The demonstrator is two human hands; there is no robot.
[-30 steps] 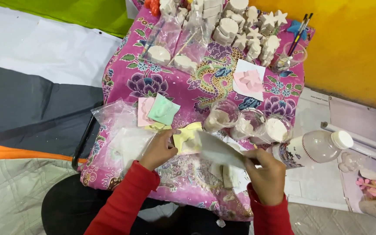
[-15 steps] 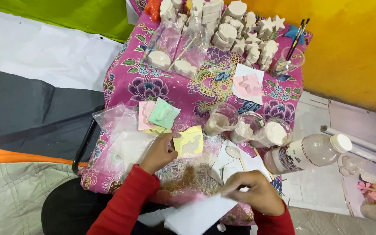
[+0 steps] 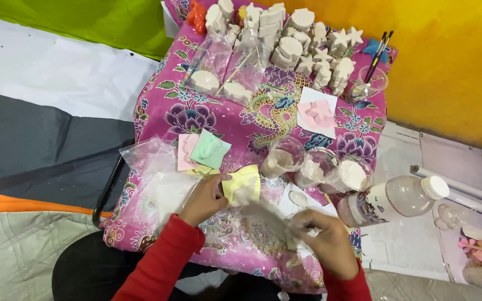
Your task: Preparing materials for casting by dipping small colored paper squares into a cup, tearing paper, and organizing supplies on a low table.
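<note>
Now, left hand [image 3: 205, 198]: fingers pinch the near edge of the yellow mould [image 3: 242, 187].
Yellow mould: pale yellow, squarish, white plaster in its hollow; it lies flat on the pink floral counter [image 3: 157, 114], just before the green mould [image 3: 210, 149].
Right hand [image 3: 326, 241]: clenched around a blurred white sheet [image 3: 266, 217], beside the mould.
Nearby: three plastic cups [image 3: 318, 167] and a bottle [image 3: 391, 199].

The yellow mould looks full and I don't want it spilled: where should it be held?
Grip the yellow mould by its flat outer rim, coming from the left edge where the left hand already touches it. It lies flat on the cloth with its cavity facing up, so keep it level.
</note>
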